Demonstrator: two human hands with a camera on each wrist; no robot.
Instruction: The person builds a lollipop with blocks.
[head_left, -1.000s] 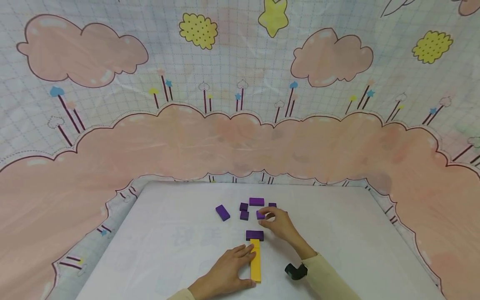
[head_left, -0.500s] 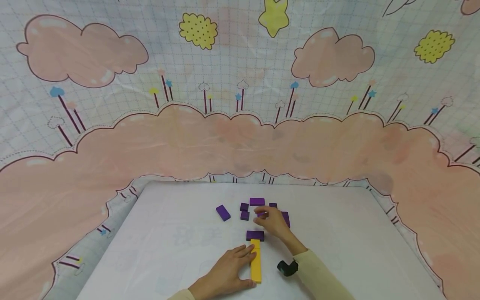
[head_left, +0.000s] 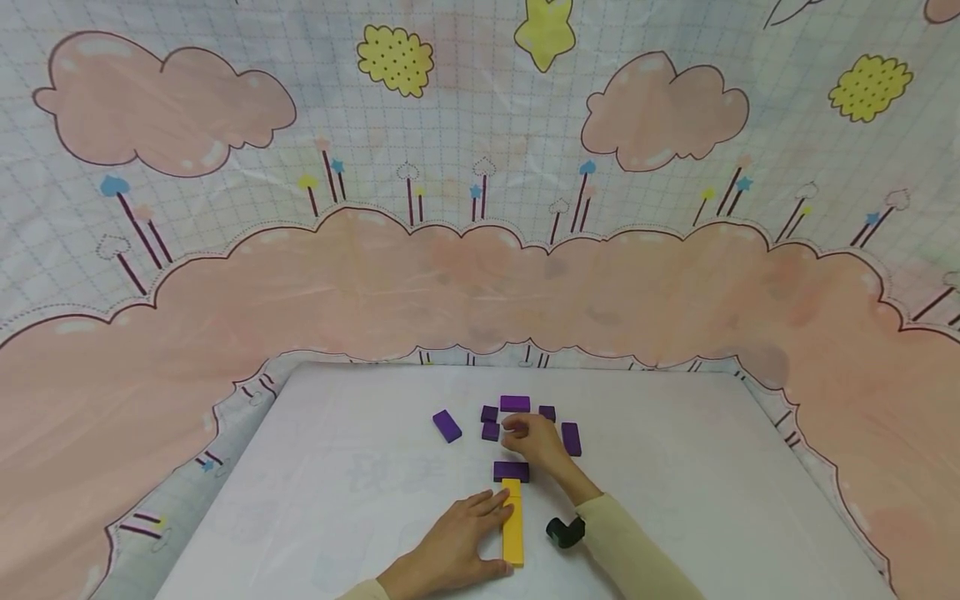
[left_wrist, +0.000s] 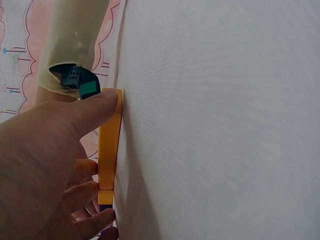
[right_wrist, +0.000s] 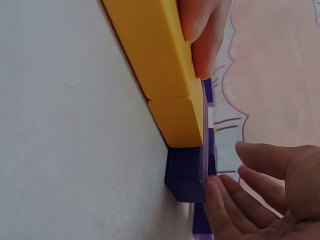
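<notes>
In the head view a yellow bar (head_left: pixel 513 533) of joined pieces runs up to a crosswise purple block (head_left: pixel 511 472). My left hand (head_left: pixel 453 546) lies along the bar's left side, thumb at its near end and fingertips against it; the left wrist view shows the thumb on the yellow bar (left_wrist: pixel 108 150). My right hand (head_left: pixel 542 442) is above and right of the crosswise block, beside a small purple block (head_left: pixel 490 431), fingers bent. In the right wrist view the thumb and fingers of my right hand (right_wrist: pixel 270 195) stand apart, with nothing seen between them.
Behind my hands on the white table (head_left: pixel 337 433) are a tilted purple block (head_left: pixel 447 426) on the left, a purple block (head_left: pixel 515 403) at the back, small ones (head_left: pixel 489 413) (head_left: pixel 547 413) and an upright-lying one (head_left: pixel 572 439) to the right.
My right hand has moved left, uncovering the purple block at the right. The small purple block at its fingertips earlier is now hidden. My left hand has stayed in place.
</notes>
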